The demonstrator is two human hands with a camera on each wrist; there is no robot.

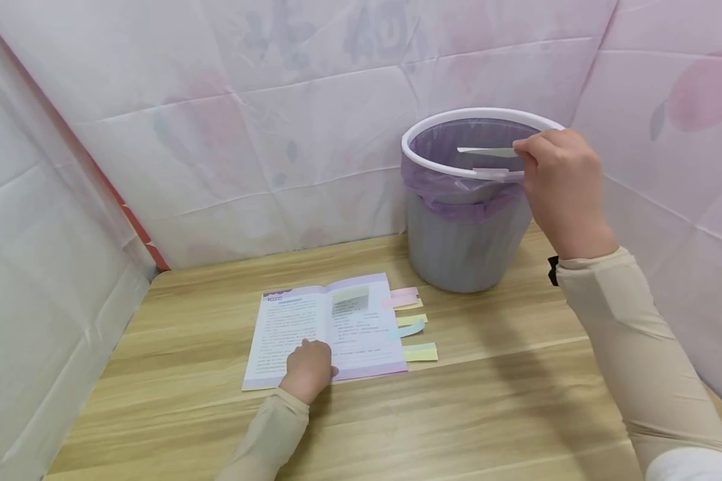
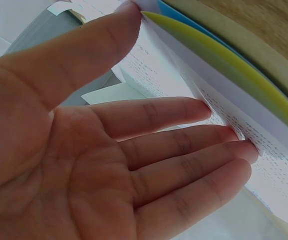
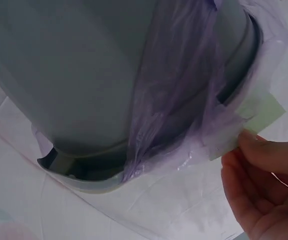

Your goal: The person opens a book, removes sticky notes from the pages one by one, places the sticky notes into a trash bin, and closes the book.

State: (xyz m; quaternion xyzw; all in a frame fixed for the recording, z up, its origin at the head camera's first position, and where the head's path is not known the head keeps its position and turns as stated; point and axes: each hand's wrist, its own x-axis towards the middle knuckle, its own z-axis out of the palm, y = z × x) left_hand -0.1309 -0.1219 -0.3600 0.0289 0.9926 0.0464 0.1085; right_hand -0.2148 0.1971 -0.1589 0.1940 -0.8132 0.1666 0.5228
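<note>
An open book [image 1: 361, 361] lies on the wooden table with sticky tabs along its right edge. On its lower middle rests my left hand [image 1: 309, 366]; in the left wrist view its fingers [image 2: 183, 142] are nearly straight against the printed page [image 2: 278, 167], the thumb at the book's edge. My right hand [image 1: 562, 180] pinches a pale green sticky note [image 1: 487, 152] between thumb and fingertips over the bin's opening. Beneath it stands a grey bin [image 1: 457, 247] with a white rim and purple liner [image 1: 457, 204]. The right wrist view shows the note [image 3: 266, 115] partly behind thin liner.
A pink tab [image 1: 404, 294], a blue tab [image 1: 414, 329] and a yellow-green tab [image 1: 421, 353] stick out of the book. A pale strip [image 1: 490, 173] lies on the bin's front rim. Printed cloth [image 1: 325, 133] hangs around the table [image 1: 457, 414].
</note>
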